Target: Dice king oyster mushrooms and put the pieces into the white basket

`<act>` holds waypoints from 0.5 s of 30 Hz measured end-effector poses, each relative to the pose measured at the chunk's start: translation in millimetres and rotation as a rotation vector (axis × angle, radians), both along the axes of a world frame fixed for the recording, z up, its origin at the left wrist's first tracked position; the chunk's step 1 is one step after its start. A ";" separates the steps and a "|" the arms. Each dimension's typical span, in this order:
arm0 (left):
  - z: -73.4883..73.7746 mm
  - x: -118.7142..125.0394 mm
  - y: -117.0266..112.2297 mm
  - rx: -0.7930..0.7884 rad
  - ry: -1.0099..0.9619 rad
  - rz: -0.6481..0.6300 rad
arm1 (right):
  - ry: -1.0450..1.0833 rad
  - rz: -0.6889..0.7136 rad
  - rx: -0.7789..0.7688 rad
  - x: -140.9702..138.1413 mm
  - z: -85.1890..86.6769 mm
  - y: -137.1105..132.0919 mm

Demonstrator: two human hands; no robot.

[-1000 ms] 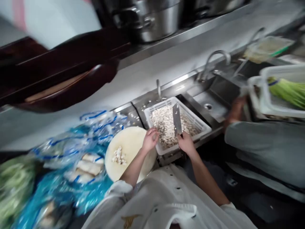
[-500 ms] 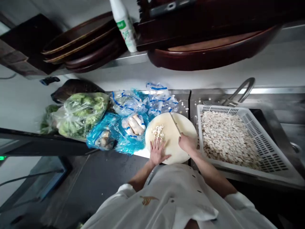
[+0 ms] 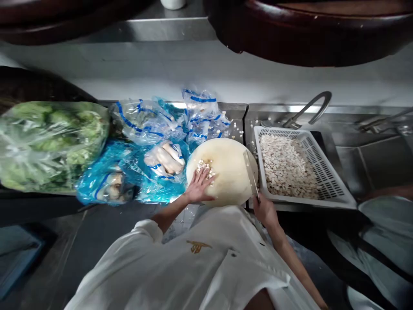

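Observation:
A round pale cutting board [image 3: 226,172] lies on the counter in front of me. My left hand [image 3: 199,188] rests on its left side with fingers spread, the fingertips at a small heap of chopped whitish pieces [image 3: 205,165]. In my right hand [image 3: 265,209], closed round the handle, is a kitchen knife [image 3: 251,173]; its broad blade reaches over the board's right edge. Left of the board, whole pale mushrooms [image 3: 169,158] lie in clear plastic on a blue bag [image 3: 155,189].
A white perforated basket [image 3: 338,193] full of sliced pale pieces [image 3: 285,165] stands right of the board, below a curved faucet [image 3: 311,107]. Bagged green leafy vegetables [image 3: 54,146] sit at left. A dark red tub [image 3: 309,34] overhangs from the shelf. Another person's sleeve [image 3: 387,211] shows at right.
My right hand with the knife has moved right and toward me, to the board's edge. My left hand remains at the chopped heap. The view has shifted, bringing another person in at right.

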State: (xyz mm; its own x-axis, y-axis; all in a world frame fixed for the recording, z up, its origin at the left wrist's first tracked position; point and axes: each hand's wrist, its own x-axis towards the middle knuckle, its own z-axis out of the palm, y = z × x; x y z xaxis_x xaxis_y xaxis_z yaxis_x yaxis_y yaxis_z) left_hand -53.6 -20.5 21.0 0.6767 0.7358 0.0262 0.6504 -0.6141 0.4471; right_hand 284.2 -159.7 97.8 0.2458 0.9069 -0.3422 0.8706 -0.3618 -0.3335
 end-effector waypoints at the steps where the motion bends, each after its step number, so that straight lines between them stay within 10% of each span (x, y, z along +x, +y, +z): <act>1: -1.4 2.5 4.0 0.009 0.014 -0.005 | -0.022 -0.043 -0.016 1.4 -0.8 -11.4; 8: -9.8 53.5 68.3 0.083 -0.024 0.362 | 0.054 -0.089 -0.086 -43.1 2.4 -12.0; 15: -1.7 63.9 14.4 -0.031 -0.097 -0.188 | 0.692 -0.235 -0.105 -8.1 -15.0 -10.7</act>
State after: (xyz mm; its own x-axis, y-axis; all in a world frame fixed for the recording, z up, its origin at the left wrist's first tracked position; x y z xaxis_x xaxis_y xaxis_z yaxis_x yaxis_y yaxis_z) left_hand 10.3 -6.2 19.2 0.7975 0.5983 0.0774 0.4788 -0.7057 0.5222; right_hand 276.1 -170.4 82.9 0.1260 0.8111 -0.5712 0.3696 -0.5727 -0.7317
